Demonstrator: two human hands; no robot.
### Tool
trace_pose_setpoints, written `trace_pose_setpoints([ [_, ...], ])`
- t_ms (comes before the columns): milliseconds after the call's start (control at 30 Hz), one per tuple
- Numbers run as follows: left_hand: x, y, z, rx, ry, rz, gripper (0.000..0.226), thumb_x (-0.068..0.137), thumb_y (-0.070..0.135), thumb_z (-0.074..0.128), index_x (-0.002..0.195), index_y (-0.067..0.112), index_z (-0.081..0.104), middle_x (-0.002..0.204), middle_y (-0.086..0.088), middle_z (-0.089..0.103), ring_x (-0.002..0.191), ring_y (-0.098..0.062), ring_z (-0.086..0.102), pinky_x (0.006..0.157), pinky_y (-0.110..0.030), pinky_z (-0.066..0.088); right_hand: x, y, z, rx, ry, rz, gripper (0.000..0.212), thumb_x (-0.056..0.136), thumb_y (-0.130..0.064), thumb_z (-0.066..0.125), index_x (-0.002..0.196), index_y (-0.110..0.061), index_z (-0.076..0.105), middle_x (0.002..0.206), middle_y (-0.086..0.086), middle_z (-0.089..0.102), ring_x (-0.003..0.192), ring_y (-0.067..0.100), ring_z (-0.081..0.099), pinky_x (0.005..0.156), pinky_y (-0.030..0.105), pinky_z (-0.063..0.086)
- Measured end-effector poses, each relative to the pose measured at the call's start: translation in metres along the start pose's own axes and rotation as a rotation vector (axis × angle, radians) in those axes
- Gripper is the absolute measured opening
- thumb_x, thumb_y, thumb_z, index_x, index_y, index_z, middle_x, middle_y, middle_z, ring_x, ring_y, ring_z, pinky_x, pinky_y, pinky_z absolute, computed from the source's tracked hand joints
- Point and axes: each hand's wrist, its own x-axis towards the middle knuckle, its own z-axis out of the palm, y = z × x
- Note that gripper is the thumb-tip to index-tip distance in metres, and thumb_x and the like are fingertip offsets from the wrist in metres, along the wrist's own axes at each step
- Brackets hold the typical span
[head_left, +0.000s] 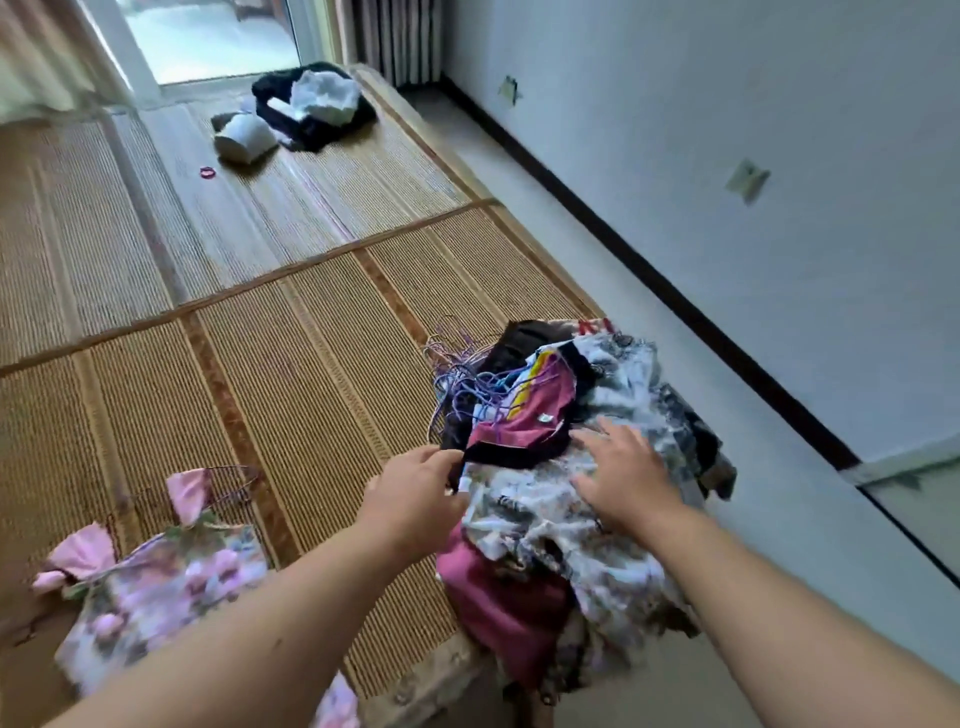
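Note:
A heap of clothes lies at the right edge of a woven straw mat (270, 374). On top sits a maroon garment with yellow and white stripes and a black hem (524, 421). Under it spreads a white and grey printed cloth (545, 499), with a magenta garment (498, 603) hanging below. Purple cords (462, 384) tangle at the heap's left. My left hand (415, 493) pinches the black hem of the maroon garment. My right hand (623, 473) rests flat, fingers spread, on the printed cloth.
A floral pink garment (156, 587) lies on the mat at lower left. Far back are a black cloth pile (317, 124) with white items, a white bundle (244, 137) and a small pink ring (207, 172). A pale floor strip and white wall run along the right.

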Motion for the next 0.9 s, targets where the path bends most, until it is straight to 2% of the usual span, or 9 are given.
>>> trace_pose_setpoints([
  [233, 0.080, 0.037, 0.057, -0.106, -0.001, -0.225, 0.055, 0.087, 0.043, 0.056, 0.139, 0.034, 0.041, 0.137, 0.010, 0.047, 0.116, -0.011, 0.052, 0.096, -0.044, 0.049, 0.123, 0.085, -0.013, -0.091, -0.074, -0.167, 0.060, 0.086, -0.040, 0.054, 0.142, -0.035, 0.033, 0.153, -0.001, 0.026, 0.140, 0.024, 0.019, 0.114, 0.050, 0.021],
  [333, 0.104, 0.036, 0.076, -0.101, -0.015, -0.317, 0.055, 0.086, 0.043, 0.057, 0.138, 0.036, 0.039, 0.135, 0.012, 0.048, 0.116, -0.009, 0.051, 0.098, -0.042, 0.047, 0.171, 0.089, -0.008, -0.089, -0.074, -0.216, 0.058, 0.088, -0.041, 0.052, 0.142, -0.033, 0.033, 0.152, -0.003, 0.028, 0.140, 0.020, 0.022, 0.113, 0.052, 0.022],
  [500, 0.139, 0.026, 0.106, -0.114, -0.059, -0.411, 0.063, 0.087, 0.043, 0.058, 0.143, 0.032, 0.032, 0.134, 0.009, 0.048, 0.118, -0.011, 0.048, 0.102, -0.038, 0.043, 0.241, 0.082, 0.009, -0.150, -0.007, -0.229, 0.040, 0.095, -0.041, 0.035, 0.133, -0.031, 0.043, 0.142, -0.003, 0.041, 0.134, 0.020, 0.032, 0.106, 0.052, 0.027],
  [600, 0.155, 0.017, 0.121, -0.174, -0.087, -0.486, 0.073, 0.085, 0.039, 0.061, 0.148, 0.027, 0.024, 0.144, 0.003, 0.042, 0.127, -0.018, 0.046, 0.106, -0.043, 0.041, 0.272, 0.082, 0.021, -0.285, -0.109, -0.264, 0.046, 0.097, -0.043, 0.032, 0.142, -0.037, 0.029, 0.152, -0.003, 0.027, 0.140, 0.024, 0.020, 0.110, 0.057, 0.019],
  [667, 0.161, 0.013, 0.128, -0.243, -0.121, -0.529, 0.072, 0.086, 0.036, 0.060, 0.147, 0.024, 0.024, 0.141, -0.003, 0.046, 0.121, -0.023, 0.051, 0.100, -0.045, 0.045, 0.282, 0.084, 0.028, -0.346, -0.183, -0.254, 0.048, 0.097, -0.046, 0.034, 0.144, -0.041, 0.023, 0.156, -0.001, 0.016, 0.143, 0.028, 0.011, 0.110, 0.061, 0.012],
  [767, 0.164, 0.012, 0.136, -0.301, -0.158, -0.572, 0.069, 0.093, 0.035, 0.051, 0.150, 0.019, 0.015, 0.137, -0.011, 0.050, 0.114, -0.024, 0.057, 0.097, -0.039, 0.048, 0.286, 0.086, 0.033, -0.346, -0.192, -0.188, 0.042, 0.093, -0.052, 0.039, 0.133, -0.041, 0.038, 0.149, 0.005, 0.028, 0.138, 0.029, 0.020, 0.108, 0.059, 0.017],
  [833, 0.162, 0.015, 0.137, -0.345, -0.142, -0.573, 0.060, 0.097, 0.035, 0.045, 0.147, 0.013, 0.021, 0.141, -0.011, 0.047, 0.122, -0.025, 0.051, 0.100, -0.032, 0.041, 0.284, 0.087, 0.030, -0.372, -0.176, -0.176, 0.036, 0.092, -0.053, 0.041, 0.125, -0.038, 0.046, 0.141, 0.006, 0.037, 0.132, 0.029, 0.028, 0.106, 0.057, 0.022],
  [900, 0.156, 0.020, 0.132, -0.420, -0.109, -0.548, 0.044, 0.098, 0.034, 0.043, 0.137, 0.014, 0.041, 0.130, -0.009, 0.055, 0.116, -0.024, 0.053, 0.094, -0.029, 0.041, 0.278, 0.087, 0.023, -0.382, -0.159, -0.208, 0.032, 0.093, -0.050, 0.041, 0.120, -0.036, 0.049, 0.137, 0.005, 0.043, 0.130, 0.028, 0.033, 0.106, 0.058, 0.020],
])
